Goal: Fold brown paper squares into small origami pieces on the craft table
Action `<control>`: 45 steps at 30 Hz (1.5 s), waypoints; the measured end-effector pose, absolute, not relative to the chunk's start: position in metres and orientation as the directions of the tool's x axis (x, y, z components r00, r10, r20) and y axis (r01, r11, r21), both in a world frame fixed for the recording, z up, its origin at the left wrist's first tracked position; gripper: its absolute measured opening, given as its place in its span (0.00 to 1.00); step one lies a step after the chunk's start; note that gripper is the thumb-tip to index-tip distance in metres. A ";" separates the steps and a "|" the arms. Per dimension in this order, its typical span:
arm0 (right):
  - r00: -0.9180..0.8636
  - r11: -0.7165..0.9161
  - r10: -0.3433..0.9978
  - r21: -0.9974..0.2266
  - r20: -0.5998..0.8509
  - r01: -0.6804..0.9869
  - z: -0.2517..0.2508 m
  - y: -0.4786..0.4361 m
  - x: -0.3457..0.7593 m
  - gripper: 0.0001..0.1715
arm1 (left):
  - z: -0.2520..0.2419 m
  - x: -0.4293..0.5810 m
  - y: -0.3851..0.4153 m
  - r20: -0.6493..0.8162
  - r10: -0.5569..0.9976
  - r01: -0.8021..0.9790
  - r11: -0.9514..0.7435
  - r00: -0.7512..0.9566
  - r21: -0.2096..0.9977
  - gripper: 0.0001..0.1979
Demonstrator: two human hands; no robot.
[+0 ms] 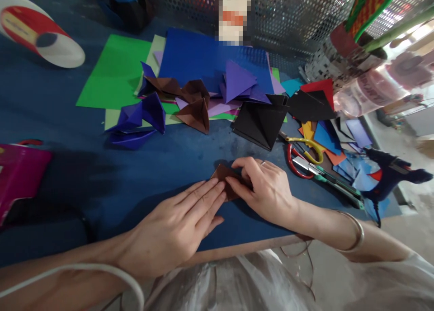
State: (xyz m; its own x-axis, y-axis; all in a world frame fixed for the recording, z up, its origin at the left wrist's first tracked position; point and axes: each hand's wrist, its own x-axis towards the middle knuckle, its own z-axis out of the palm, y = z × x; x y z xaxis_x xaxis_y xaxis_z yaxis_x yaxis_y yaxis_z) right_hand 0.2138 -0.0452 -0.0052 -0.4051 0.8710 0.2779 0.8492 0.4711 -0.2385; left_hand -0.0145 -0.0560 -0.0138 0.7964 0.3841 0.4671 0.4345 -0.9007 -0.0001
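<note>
A small folded piece of brown paper (221,170) lies on the blue tabletop near its front edge. My left hand (179,218) rests flat, its straight fingertips pressing on the paper's left part. Curled around the right side of the same paper is my right hand (267,191), with thumb and index finger gripping its edge; the fingers cover part of the paper. Beyond the hands sit folded brown paper pieces (196,114), a black folded square (262,123), purple folded paper (240,81) and dark blue-violet folded shapes (137,121).
Blue (193,53) and green sheets (111,71) are stacked behind. To the right lie scissors (317,150), a green-edged cutter (334,184), a glue gun (389,173) and paper scraps. A cardboard tube (25,24) and a magenta box (22,175) stand left. A perforated metal panel backs the table.
</note>
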 end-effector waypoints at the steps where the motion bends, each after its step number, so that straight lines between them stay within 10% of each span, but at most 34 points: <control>1: -0.406 0.470 0.871 -0.226 0.277 0.853 -0.005 -0.045 0.214 0.15 | -0.014 -0.014 -0.056 0.468 0.382 0.439 -0.898 0.797 -0.014 0.15; 29: -0.387 0.425 0.901 -0.226 0.194 0.876 -0.002 -0.051 0.243 0.32 | -0.006 -0.015 -0.048 0.376 0.327 0.361 -0.932 0.867 -0.021 0.15; 45: -0.346 0.379 0.925 -0.303 0.158 0.874 -0.004 -0.068 0.266 0.19 | -0.006 -0.016 -0.047 0.402 0.281 0.332 -0.941 0.872 -0.061 0.16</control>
